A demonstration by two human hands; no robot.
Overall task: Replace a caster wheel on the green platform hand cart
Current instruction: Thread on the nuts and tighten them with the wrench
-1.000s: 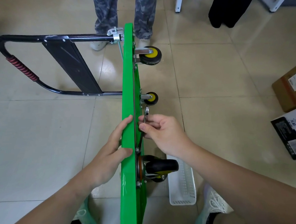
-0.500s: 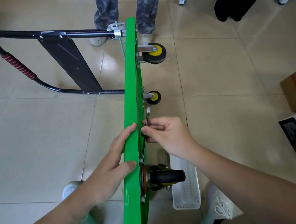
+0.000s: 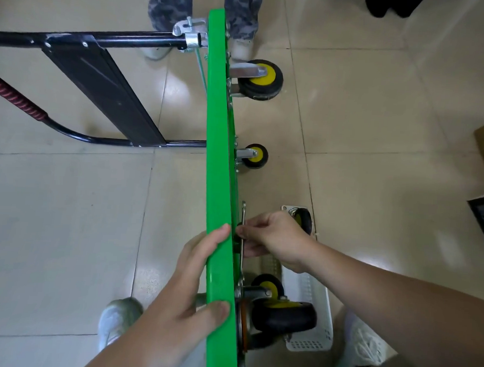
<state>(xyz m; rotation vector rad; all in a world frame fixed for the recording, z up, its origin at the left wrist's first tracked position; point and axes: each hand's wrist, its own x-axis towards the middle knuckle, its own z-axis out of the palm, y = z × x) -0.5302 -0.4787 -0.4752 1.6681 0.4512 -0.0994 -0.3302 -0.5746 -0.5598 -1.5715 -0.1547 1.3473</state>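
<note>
Gripping the upper edge of the green cart [image 3: 220, 154], which stands on its side on the floor, my left hand [image 3: 184, 301] curls its fingers over the rim. Nearest me, a black wheel [image 3: 284, 317] sits mounted on the underside. A loose wheel [image 3: 303, 219] lies on the tiles just beyond. My right hand [image 3: 277, 241] pinches a wrench [image 3: 244, 211] flat against the underside. I judge the swap midway: bolts need working, though whether tightening or loosening I cannot tell.

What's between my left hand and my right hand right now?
The head view shows the green platform standing on edge between left hand and right hand, which pinches a wrench.
</note>
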